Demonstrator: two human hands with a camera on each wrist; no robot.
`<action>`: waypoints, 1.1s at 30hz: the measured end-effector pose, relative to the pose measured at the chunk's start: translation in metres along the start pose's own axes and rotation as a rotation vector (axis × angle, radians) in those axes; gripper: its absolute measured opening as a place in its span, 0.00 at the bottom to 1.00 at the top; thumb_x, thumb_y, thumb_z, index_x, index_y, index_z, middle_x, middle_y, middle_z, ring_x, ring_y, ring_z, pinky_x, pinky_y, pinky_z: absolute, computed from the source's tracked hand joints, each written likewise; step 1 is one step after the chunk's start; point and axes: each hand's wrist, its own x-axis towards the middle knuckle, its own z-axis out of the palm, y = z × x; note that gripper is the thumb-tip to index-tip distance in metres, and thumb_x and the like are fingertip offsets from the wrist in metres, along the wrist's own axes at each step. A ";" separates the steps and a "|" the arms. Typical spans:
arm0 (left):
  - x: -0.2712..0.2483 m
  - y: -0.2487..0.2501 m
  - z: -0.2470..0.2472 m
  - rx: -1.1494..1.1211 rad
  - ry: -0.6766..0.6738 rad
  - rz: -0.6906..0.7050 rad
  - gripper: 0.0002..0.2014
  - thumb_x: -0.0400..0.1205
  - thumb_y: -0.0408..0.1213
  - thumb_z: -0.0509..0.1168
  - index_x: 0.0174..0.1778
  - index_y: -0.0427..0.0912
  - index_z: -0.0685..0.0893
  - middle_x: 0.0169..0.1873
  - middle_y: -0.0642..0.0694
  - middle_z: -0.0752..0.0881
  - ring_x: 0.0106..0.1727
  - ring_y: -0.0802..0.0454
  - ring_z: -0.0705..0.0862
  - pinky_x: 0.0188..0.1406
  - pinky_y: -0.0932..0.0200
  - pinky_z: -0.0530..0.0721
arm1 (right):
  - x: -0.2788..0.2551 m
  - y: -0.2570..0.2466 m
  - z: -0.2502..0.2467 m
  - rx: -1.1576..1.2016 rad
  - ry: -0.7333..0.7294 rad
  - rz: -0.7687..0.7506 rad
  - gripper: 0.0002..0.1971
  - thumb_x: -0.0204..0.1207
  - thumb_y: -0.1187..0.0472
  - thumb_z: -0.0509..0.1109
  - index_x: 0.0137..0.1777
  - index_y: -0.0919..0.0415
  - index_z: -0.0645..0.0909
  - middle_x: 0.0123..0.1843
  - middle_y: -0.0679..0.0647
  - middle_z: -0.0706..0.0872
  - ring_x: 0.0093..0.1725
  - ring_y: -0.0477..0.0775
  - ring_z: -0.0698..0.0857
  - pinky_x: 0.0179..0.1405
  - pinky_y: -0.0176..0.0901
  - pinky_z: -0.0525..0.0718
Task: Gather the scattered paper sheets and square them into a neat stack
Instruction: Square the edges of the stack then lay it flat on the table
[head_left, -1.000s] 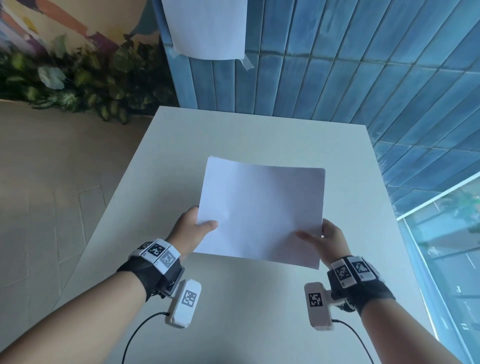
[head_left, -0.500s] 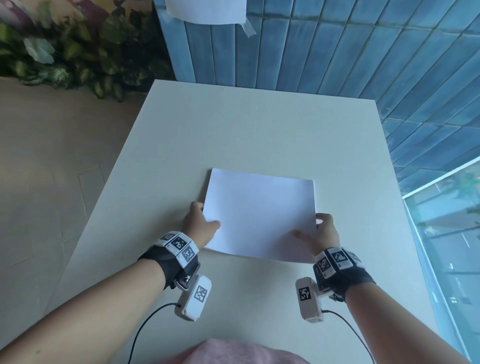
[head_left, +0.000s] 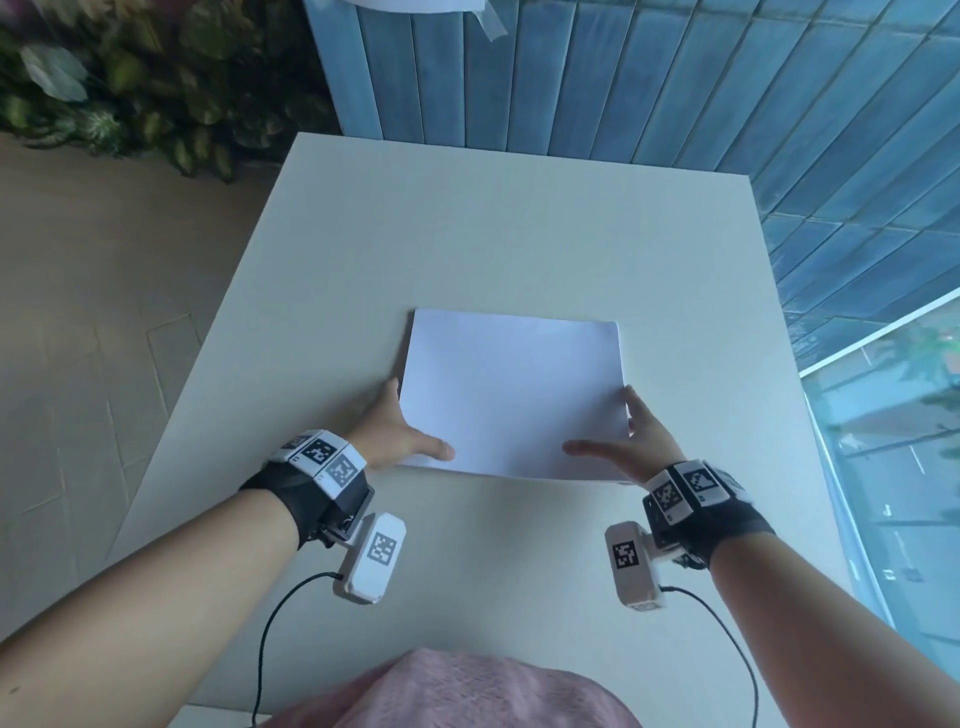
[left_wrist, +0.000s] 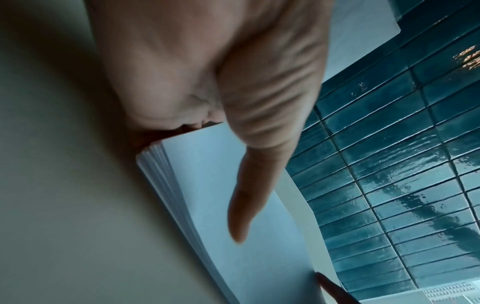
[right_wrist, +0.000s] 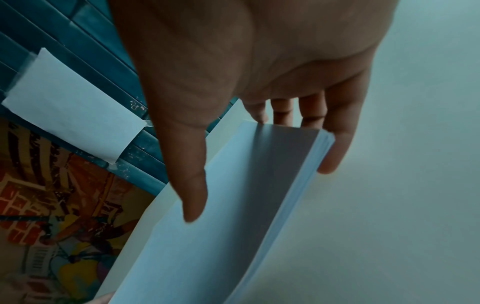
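While the bench (head_left: 467, 234) carries it near the mid of its near half, the paper stack (head_left: 511, 395) looks gathered w/ squaring underway. Left hand (head_left: 397, 434) & right hand (head_left: 631, 441) flank its side edges, fingers straight, thumbs on top. Next, prob.: tap edges flush.

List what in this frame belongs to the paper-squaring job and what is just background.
Part of the job:
- paper stack, lying on the white table
- left hand at its left edge, thumb on top
- right hand at its right edge

Background:
- sheet taped to the wall
- plants
- mural
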 end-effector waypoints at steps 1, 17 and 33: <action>-0.002 0.001 -0.003 0.057 -0.039 -0.002 0.67 0.46 0.44 0.87 0.80 0.49 0.57 0.70 0.54 0.76 0.73 0.50 0.75 0.74 0.44 0.76 | -0.003 0.000 -0.001 0.012 -0.046 0.018 0.54 0.41 0.44 0.85 0.71 0.43 0.63 0.60 0.48 0.83 0.58 0.56 0.83 0.48 0.54 0.87; -0.017 0.008 0.001 0.539 0.121 0.000 0.42 0.63 0.29 0.81 0.71 0.35 0.69 0.67 0.40 0.79 0.66 0.42 0.80 0.56 0.55 0.81 | -0.017 -0.003 0.007 -0.405 -0.026 0.119 0.42 0.54 0.71 0.81 0.68 0.66 0.63 0.63 0.59 0.76 0.54 0.59 0.77 0.47 0.45 0.80; -0.021 -0.017 -0.004 0.310 0.194 0.091 0.34 0.56 0.32 0.84 0.59 0.43 0.83 0.45 0.50 0.89 0.45 0.50 0.87 0.40 0.61 0.79 | -0.018 0.009 0.008 -0.301 0.074 0.060 0.43 0.52 0.71 0.82 0.71 0.60 0.71 0.60 0.57 0.84 0.58 0.59 0.83 0.50 0.42 0.81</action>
